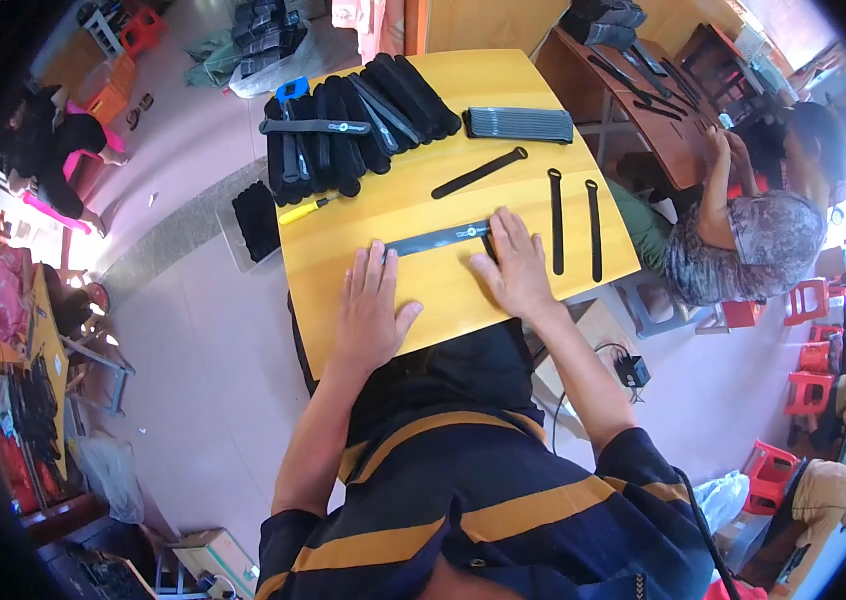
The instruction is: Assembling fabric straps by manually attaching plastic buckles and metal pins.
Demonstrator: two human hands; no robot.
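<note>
Head cam: both hands lying flat, fingers spread, gripping nothing. Left hand [371,310] resting w/ fingertips at left end of black strap [437,239] on yellow table [343,240]; right hand [515,265] pressing strap's right end. Two more straps [575,226] lying just right.

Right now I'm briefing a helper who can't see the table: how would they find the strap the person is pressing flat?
On the yellow wooden table, look at the near edge, between the left hand and the right hand. The flat black strap lies crosswise there under the fingertips. Unlike the loose straps lying lengthwise to its right, it carries a small pale mark.
</note>
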